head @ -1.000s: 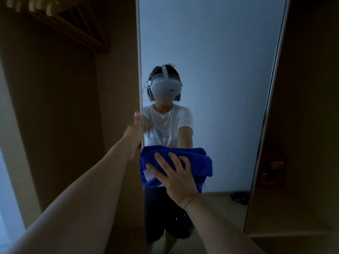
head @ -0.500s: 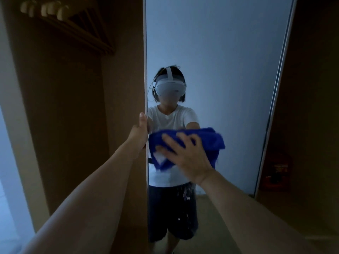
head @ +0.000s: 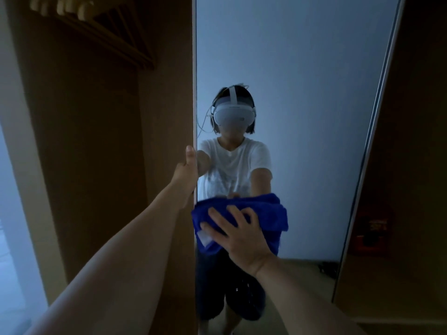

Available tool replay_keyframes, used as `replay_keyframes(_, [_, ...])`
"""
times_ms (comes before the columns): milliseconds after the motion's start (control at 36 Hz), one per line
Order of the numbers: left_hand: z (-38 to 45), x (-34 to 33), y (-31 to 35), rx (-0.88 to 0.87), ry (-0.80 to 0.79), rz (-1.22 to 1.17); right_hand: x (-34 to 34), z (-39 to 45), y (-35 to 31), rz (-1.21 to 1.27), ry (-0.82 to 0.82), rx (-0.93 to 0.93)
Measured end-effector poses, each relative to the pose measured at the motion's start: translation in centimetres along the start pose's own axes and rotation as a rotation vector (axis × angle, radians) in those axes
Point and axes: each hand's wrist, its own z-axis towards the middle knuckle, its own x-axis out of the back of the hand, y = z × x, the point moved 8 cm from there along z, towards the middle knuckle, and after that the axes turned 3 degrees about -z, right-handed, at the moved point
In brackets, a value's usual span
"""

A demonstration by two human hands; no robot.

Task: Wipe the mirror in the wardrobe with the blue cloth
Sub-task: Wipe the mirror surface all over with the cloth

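A tall mirror (head: 302, 68) fills the inside of the open wardrobe door and reflects a person in a headset and white shirt. My right hand (head: 239, 234) presses a folded blue cloth (head: 268, 213) flat against the glass near its left edge, fingers spread over it. My left hand (head: 186, 172) grips the mirror door's left edge (head: 194, 93), thumb pointing up, a little above the cloth.
Brown wardrobe panels stand on both sides. Wooden hangers (head: 96, 27) hang at the upper left. A dark shelf space at the right holds a reddish box (head: 372, 235). Pale floor shows in the mirror's lower part.
My right hand has carried the cloth down the glass from where it was half a second ago, after an upward stroke before that. The left hand has kept its hold on the door edge.
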Motion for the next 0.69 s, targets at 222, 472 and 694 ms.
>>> replay_keyframes(222, [-0.2,0.2,0.1,0.018,0.036,-0.028,0.1,-1.2,-0.7,-0.016,-0.077,0.164])
replay_keyframes(472, [-1.0,0.1,0.7,-0.067,-0.022,0.023,6.5,6.0,7.2,-0.119,0.061,-0.017])
replay_keyframes(694, [-0.8,0.0,0.7,-0.072,-0.032,0.032,6.5,6.5,7.1,-0.075,0.092,-0.121])
